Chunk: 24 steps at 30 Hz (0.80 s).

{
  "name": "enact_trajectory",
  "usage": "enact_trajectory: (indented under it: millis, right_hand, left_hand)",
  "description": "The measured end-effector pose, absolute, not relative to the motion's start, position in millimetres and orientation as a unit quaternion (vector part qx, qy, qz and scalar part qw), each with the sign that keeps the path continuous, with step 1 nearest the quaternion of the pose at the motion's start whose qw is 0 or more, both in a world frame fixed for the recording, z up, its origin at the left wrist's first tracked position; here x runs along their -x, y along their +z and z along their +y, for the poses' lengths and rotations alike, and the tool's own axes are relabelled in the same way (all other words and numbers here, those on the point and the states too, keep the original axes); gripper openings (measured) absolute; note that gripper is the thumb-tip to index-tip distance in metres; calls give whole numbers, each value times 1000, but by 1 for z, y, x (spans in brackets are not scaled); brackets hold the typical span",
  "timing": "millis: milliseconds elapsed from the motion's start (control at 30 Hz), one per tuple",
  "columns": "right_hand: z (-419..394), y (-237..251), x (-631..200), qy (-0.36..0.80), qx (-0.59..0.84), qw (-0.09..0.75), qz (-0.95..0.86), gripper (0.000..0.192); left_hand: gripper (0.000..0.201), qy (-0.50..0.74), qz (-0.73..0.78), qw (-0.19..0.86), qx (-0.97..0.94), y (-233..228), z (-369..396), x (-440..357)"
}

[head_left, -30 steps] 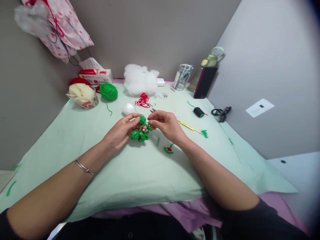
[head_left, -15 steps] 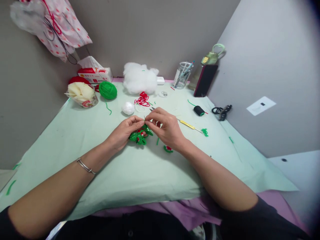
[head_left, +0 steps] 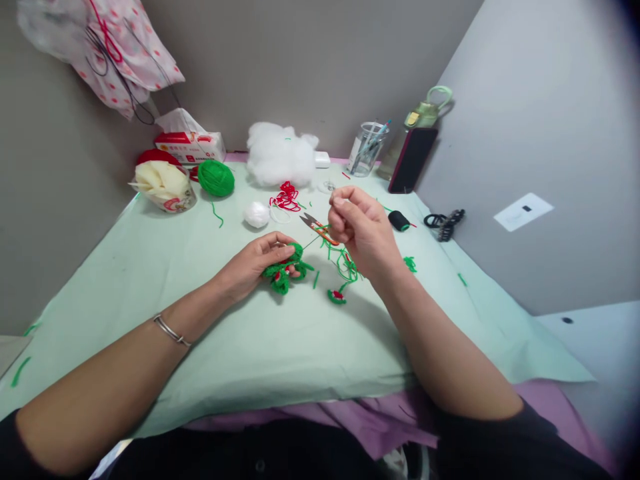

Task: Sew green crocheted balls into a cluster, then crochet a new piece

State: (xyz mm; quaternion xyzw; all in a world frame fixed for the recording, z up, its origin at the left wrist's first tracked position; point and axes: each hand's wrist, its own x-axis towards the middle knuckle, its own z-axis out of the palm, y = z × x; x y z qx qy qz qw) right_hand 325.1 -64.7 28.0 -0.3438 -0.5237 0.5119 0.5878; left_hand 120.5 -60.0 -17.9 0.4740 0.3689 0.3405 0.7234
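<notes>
My left hand (head_left: 253, 262) rests on the pale green cloth (head_left: 240, 333) and holds a green crocheted piece with red bits (head_left: 286, 269). My right hand (head_left: 361, 230) is raised a little to its right, fingers pinched on a green yarn strand (head_left: 336, 257) that runs taut from the piece and hangs in loops below the hand. Small orange-handled scissors (head_left: 316, 227) lie just left of my right hand. A small red and green crocheted bit (head_left: 337, 297) lies on the cloth under my right wrist.
At the back stand a green yarn ball (head_left: 216, 178), white stuffing (head_left: 279, 154), a red yarn tangle (head_left: 285, 197), a small white ball (head_left: 257, 215), a tissue box (head_left: 190, 147), a cup of pens (head_left: 367, 149), a dark phone (head_left: 413, 169) and a black spool (head_left: 399, 221).
My right hand has lifted up and to the right from the crocheted piece, drawing the green strand out. The scissors, hidden before, now show. My left hand stayed put.
</notes>
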Motion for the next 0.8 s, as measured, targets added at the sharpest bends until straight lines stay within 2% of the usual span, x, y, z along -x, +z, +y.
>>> enact_trajectory:
  millis: [100,267,467,567,633,800]
  right_hand:
    - [-65,27,-325,496,350,569,-554,23]
    - [-67,25,-324,441,377,551,-600,32]
    - [-64,25,-327,516,361,548,-550,35]
    - [-64,25,-327,501,379,548,-552,33]
    - [-65,25,-326,475,403,522,-583,27]
    - [-72,24,-321,402,463,397,-683,14]
  left_hand:
    - [33,352,359,745,-440,-19,-57,-118]
    - [29,401,338,749,-406,-17,-49,-112]
    - [33,384,358,727,-442,-14,-50,-112]
    - [34,394,364,719,-442,-14,-50,-111]
    - [34,400,368,719,-435,-14,-49,-110]
    - [34,408,362,718,-432,-15,-47,-108]
